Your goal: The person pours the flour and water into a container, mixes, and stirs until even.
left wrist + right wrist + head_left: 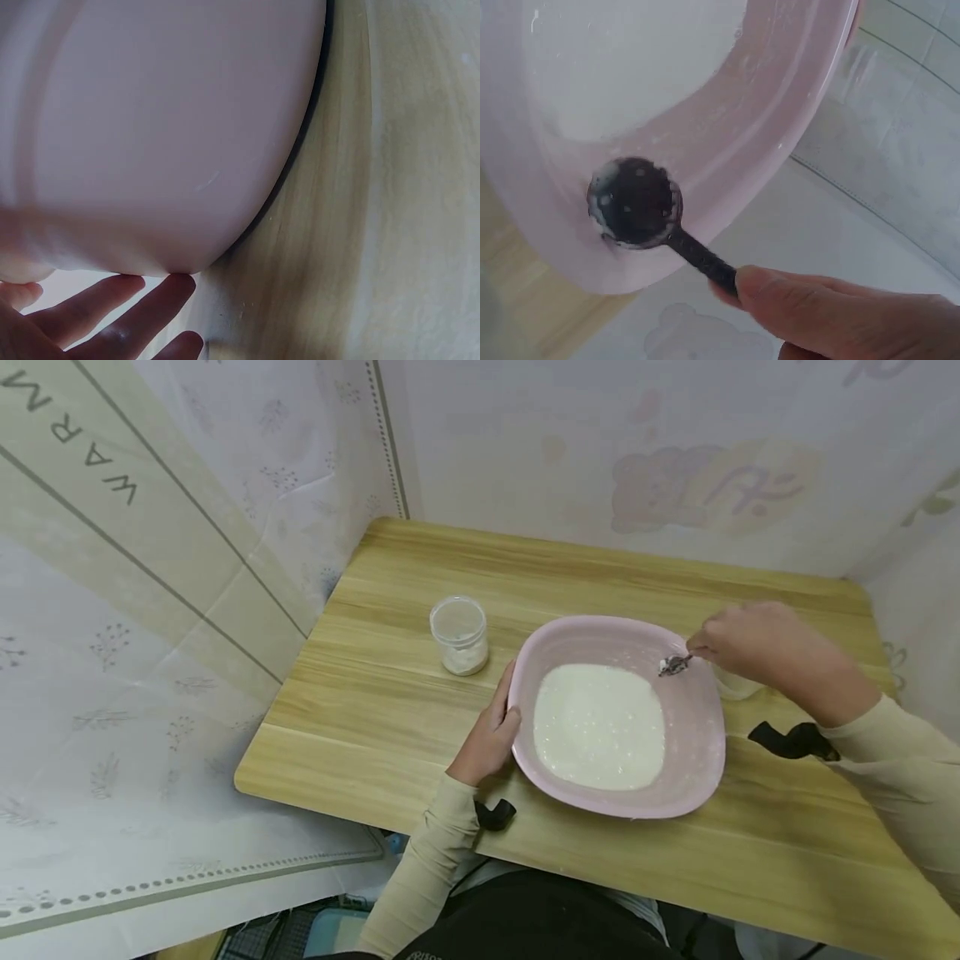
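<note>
A pink basin (693,760) holds a pool of white liquid (600,727). My right hand (742,639) pinches a small black measuring spoon (634,201) by its handle over the basin's far right side. White residue clings to the spoon's round bowl. My left hand (491,735) rests against the basin's left side, thumb near the rim. In the left wrist view, its fairly straight fingers (154,307) touch the outer wall.
A clear jar (459,635) with white contents stands left of the basin. Partly hidden below my right hand is a pale translucent container (737,685). The wooden table (337,702) meets patterned curtains (525,452) at the back and left.
</note>
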A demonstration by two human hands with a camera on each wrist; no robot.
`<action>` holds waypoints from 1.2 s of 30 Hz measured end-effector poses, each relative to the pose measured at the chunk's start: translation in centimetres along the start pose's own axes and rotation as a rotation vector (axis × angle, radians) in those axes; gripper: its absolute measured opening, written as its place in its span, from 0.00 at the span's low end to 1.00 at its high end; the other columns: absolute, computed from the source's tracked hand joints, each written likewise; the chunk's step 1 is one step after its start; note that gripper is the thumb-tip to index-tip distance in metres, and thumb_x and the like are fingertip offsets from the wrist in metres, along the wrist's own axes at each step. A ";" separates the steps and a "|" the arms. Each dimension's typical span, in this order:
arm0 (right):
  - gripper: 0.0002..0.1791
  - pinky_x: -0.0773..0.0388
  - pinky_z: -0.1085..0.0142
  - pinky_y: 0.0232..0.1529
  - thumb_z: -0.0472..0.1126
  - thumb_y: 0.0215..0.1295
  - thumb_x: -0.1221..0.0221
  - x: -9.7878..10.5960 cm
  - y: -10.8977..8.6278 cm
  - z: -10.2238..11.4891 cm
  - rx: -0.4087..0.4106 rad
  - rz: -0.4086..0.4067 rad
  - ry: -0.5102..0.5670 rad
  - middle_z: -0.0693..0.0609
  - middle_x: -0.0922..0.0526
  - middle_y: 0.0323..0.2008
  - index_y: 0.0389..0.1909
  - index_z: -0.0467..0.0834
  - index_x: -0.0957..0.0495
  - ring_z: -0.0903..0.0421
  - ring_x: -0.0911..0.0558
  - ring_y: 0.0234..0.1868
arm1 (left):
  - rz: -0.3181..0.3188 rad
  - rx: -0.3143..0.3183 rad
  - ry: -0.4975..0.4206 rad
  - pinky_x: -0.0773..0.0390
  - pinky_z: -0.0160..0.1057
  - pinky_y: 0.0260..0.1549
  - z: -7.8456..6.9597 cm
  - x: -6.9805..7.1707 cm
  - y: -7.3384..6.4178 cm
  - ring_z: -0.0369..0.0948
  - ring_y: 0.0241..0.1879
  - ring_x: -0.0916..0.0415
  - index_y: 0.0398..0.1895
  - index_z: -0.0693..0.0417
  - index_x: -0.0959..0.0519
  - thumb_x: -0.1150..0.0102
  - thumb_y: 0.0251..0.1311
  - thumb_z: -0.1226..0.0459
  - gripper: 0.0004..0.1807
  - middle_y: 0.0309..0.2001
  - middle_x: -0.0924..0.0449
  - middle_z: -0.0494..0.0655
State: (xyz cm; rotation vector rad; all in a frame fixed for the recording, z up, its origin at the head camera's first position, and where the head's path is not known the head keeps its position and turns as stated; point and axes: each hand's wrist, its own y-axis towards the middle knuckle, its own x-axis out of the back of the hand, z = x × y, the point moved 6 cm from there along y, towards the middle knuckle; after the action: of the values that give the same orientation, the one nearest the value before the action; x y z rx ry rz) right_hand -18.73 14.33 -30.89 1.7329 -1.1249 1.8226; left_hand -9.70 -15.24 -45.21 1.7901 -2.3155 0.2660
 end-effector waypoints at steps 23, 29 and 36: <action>0.13 0.33 0.71 0.30 0.42 0.77 0.43 -6.3 -0.1 10.0 0.260 0.316 0.625 0.59 0.14 0.28 0.33 0.49 0.13 0.68 0.35 0.23 | -0.005 0.004 -0.013 0.34 0.54 0.74 -0.1 0.0 -0.1 0.48 0.73 0.33 0.86 0.31 0.58 0.63 0.78 0.61 0.38 0.85 0.53 0.39; 0.12 0.32 0.70 0.31 0.42 0.79 0.45 -5.9 2.6 12.4 0.270 0.122 0.530 0.62 0.24 0.21 0.36 0.47 0.16 0.68 0.36 0.21 | -0.003 -0.011 -0.027 0.37 0.52 0.76 -0.1 0.1 -0.1 0.45 0.77 0.38 0.86 0.28 0.59 0.64 0.78 0.62 0.38 0.85 0.55 0.37; 0.14 0.39 0.69 0.25 0.37 0.76 0.44 -4.4 4.9 10.8 0.165 -0.187 0.289 0.58 0.31 0.14 0.27 0.47 0.19 0.63 0.38 0.17 | 0.000 -0.006 -0.014 0.28 0.54 0.69 -0.1 0.0 -0.1 0.50 0.69 0.27 0.85 0.22 0.60 0.63 0.78 0.61 0.38 0.85 0.52 0.39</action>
State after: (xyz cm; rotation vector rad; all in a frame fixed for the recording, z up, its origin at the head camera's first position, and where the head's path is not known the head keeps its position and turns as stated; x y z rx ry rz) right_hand -14.67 4.28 -37.38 1.5357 -0.6928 2.0112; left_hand -9.59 -15.25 -45.15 1.7951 -2.3225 0.2469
